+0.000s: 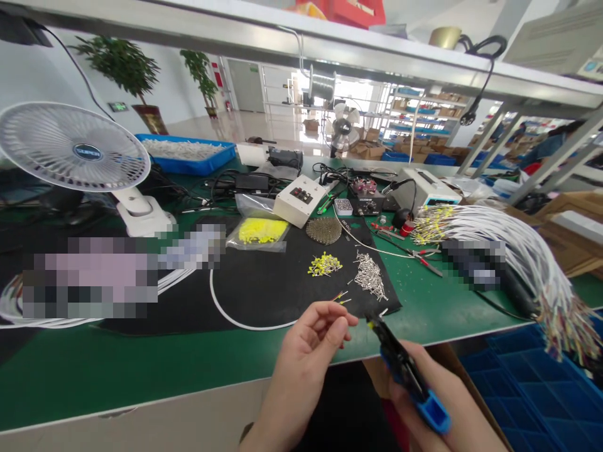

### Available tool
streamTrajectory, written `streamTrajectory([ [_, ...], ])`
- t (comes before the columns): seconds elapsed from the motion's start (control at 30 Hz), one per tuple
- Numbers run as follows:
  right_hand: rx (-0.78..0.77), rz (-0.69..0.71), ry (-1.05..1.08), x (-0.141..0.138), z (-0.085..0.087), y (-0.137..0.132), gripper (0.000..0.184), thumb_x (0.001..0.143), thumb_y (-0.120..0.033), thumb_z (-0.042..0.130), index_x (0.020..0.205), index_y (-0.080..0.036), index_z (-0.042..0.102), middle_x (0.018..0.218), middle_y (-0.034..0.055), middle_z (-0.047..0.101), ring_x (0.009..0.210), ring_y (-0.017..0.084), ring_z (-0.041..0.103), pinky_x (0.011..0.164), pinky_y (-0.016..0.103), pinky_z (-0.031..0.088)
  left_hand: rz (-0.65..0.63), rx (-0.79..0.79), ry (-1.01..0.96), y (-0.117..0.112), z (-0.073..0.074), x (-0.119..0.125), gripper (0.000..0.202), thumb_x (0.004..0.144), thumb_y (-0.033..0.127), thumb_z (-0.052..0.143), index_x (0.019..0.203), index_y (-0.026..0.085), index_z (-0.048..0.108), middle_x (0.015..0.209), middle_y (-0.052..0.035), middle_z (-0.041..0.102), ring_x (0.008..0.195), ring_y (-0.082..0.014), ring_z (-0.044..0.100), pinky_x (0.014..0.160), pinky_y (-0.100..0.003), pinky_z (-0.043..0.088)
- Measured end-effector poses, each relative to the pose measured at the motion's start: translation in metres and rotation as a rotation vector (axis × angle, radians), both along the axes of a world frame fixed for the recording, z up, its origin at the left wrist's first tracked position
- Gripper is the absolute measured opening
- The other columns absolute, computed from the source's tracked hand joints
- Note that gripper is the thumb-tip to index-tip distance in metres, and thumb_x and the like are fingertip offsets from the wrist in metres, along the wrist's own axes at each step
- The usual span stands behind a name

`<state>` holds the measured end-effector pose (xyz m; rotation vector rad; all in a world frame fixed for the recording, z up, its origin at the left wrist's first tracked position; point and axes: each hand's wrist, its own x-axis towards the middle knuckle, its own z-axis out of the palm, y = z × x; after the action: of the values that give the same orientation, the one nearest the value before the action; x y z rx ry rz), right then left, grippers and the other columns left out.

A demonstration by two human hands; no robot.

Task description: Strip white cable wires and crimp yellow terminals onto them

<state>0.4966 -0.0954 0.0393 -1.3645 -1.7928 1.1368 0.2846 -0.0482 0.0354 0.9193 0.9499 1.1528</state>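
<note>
My left hand [308,348] hovers over the near edge of the green bench, thumb and fingers pinched on a thin wire end [352,321]. My right hand [440,398] grips a blue-handled crimping tool [407,373] whose dark jaws point at that wire end. Just beyond lie a pile of small metal terminals [370,276], a heap of yellow caps [324,264] and a white cable [245,320] looping across the black mat [264,289].
A white desk fan [75,150] stands at left. A bundle of white wires [518,251] lies at right above a blue crate [532,383]. A bag of yellow parts [261,231], a white switch box [301,199], a soldering station [367,202] and red-handled cutters [426,260] sit further back.
</note>
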Motion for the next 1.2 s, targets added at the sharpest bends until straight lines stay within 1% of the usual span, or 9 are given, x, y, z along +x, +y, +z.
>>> streamTrajectory([
  [0.07,0.340,0.002,-0.330,0.010,0.006,0.016,0.050,0.086,-0.015,0.059,0.134,-0.022,0.050,0.124,0.0154,0.064,0.111,0.033,0.064,0.096,0.051,0.053,0.047,-0.019,0.041,-0.001,-0.006,-0.009,0.022,0.097,0.043,0.065,0.107,0.023,0.064,0.100,-0.0004,0.070,0.090,-0.0120,0.060,0.084,-0.022,0.048],
  [0.13,0.536,-0.014,-0.512,0.018,0.008,0.028,0.054,0.083,-0.012,0.055,0.136,-0.021,0.045,0.124,0.0164,0.061,0.111,0.033,0.062,0.093,0.052,0.055,0.079,-0.036,0.070,-0.002,-0.009,-0.017,0.022,0.097,0.043,0.065,0.107,0.023,0.064,0.099,0.0000,0.070,0.089,-0.0120,0.059,0.084,-0.022,0.048],
  [0.3,0.698,-0.041,-0.698,0.024,0.014,0.040,0.064,0.070,-0.005,0.052,0.133,-0.017,0.046,0.120,0.0167,0.059,0.109,0.033,0.059,0.088,0.050,0.057,0.113,-0.041,0.119,-0.003,-0.010,-0.027,0.024,0.096,0.044,0.066,0.107,0.023,0.063,0.097,0.0002,0.070,0.089,-0.0126,0.060,0.083,-0.021,0.047],
  [0.4,0.722,-0.032,-0.700,0.024,0.016,0.040,0.061,0.072,-0.007,0.053,0.132,-0.017,0.046,0.118,0.0168,0.060,0.106,0.033,0.059,0.086,0.048,0.057,0.121,-0.023,0.190,-0.001,-0.012,-0.030,0.026,0.095,0.046,0.067,0.107,0.023,0.063,0.096,-0.0005,0.071,0.089,-0.0140,0.062,0.082,-0.022,0.047],
  [0.53,0.653,-0.030,-0.598,0.025,0.009,0.040,0.052,0.083,-0.013,0.055,0.134,-0.020,0.044,0.121,0.0152,0.060,0.109,0.032,0.060,0.090,0.046,0.055,0.134,0.081,0.423,0.008,-0.020,-0.033,0.024,0.096,0.047,0.063,0.107,0.025,0.064,0.101,-0.0014,0.071,0.096,-0.0175,0.065,0.086,-0.027,0.047],
  [0.63,0.490,-0.060,-0.461,0.026,0.000,0.043,0.046,0.092,-0.019,0.055,0.136,-0.025,0.043,0.117,0.0104,0.063,0.101,0.026,0.064,0.086,0.040,0.053,0.150,0.289,0.735,0.022,-0.030,-0.032,0.019,0.100,0.041,0.057,0.106,0.026,0.067,0.104,-0.0028,0.070,0.099,-0.0202,0.064,0.090,-0.031,0.046],
  [0.8,0.224,-0.142,-0.198,0.022,-0.012,0.060,0.016,0.103,-0.037,0.051,0.112,-0.024,0.054,0.092,0.0034,0.065,0.082,0.021,0.062,0.077,0.034,0.049,0.092,0.504,1.065,0.050,-0.049,-0.025,0.017,0.100,0.029,0.055,0.107,0.023,0.068,0.113,-0.0074,0.068,0.110,-0.0260,0.057,0.098,-0.040,0.044],
  [1.0,0.157,-0.226,-0.080,0.014,-0.028,0.079,0.023,0.100,-0.045,0.057,0.106,-0.023,0.056,0.091,0.0029,0.067,0.083,0.022,0.065,0.078,0.035,0.049,0.074,0.465,1.025,0.065,-0.057,-0.018,0.014,0.097,0.027,0.058,0.095,0.022,0.071,0.102,-0.0065,0.068,0.100,-0.0248,0.058,0.090,-0.039,0.044],
  [1.2,0.058,-0.341,0.017,0.014,-0.037,0.081,0.040,0.094,-0.046,0.067,0.118,-0.026,0.041,0.109,0.0042,0.072,0.092,0.023,0.070,0.085,0.038,0.050,0.041,0.346,0.771,0.062,-0.042,-0.022,0.021,0.103,0.035,0.049,0.106,0.024,0.066,0.104,-0.0038,0.069,0.091,-0.0184,0.068,0.083,-0.030,0.051],
])
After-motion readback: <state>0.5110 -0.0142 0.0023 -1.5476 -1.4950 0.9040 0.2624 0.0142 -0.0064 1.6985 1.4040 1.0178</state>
